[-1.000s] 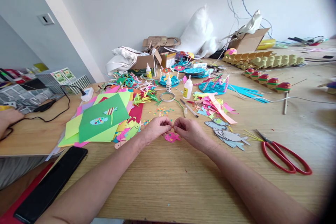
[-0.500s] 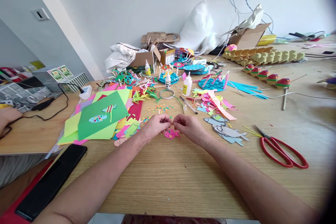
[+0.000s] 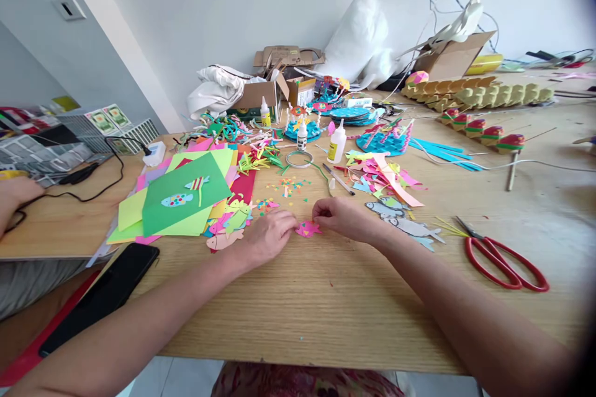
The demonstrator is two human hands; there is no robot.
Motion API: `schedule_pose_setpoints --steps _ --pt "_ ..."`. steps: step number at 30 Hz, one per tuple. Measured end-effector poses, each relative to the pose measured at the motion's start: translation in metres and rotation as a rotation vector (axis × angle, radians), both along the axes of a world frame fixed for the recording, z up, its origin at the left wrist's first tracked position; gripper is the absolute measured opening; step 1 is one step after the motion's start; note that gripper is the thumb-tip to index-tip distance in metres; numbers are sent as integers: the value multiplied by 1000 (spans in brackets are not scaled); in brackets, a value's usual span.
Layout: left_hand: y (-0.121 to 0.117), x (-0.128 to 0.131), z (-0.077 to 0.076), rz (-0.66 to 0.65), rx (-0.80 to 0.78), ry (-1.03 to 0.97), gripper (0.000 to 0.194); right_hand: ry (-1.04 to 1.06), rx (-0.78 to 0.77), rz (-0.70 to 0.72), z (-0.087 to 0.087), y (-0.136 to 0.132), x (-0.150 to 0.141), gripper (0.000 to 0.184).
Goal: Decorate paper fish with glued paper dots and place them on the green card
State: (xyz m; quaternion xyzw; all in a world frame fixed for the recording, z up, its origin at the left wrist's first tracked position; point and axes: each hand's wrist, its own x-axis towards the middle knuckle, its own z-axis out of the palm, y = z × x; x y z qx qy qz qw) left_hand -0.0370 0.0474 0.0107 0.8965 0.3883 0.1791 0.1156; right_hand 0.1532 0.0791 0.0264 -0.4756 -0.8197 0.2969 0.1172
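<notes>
Between my two hands a pink paper fish [image 3: 308, 229] lies on the wooden table, with small coloured bits on its body. My left hand [image 3: 272, 232] is closed, its fingertips on the fish's left end. Above the fish's right end, my right hand [image 3: 339, 217] is closed in a pinch; whatever sits between those fingertips is too small to make out. Just behind are scattered confetti-like paper dots [image 3: 287, 185]. More cut paper fish [image 3: 235, 216] lie to the left of my left hand, and grey paper fish [image 3: 410, 226] lie right of my right hand.
Green card [image 3: 156, 211] with two decorated fish tops a paper stack at left. Glue bottles [image 3: 336, 144], a tape roll [image 3: 298, 160] and a pen [image 3: 339, 180] stand or lie behind. Red-handled scissors [image 3: 505, 263] lie right, a black phone [image 3: 100, 298] left. Another person's hand [image 3: 18, 192] shows far left.
My hands, which met above the pink fish, have moved apart and lower. The left one now touches the fish's left end; the right one is at its right end. The view has shifted slightly.
</notes>
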Motion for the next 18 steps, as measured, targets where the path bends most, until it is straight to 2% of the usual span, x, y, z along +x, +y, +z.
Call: schedule_pose_setpoints --steps 4,7,18 --pt "-6 -3 -16 -46 135 5 29 -178 35 65 6 2 -9 15" --pt "-6 -3 -23 -46 170 -3 29 -272 52 103 10 3 -16 16" --pt "-5 -3 -24 -54 151 9 31 -391 74 184 15 5 -22 17"
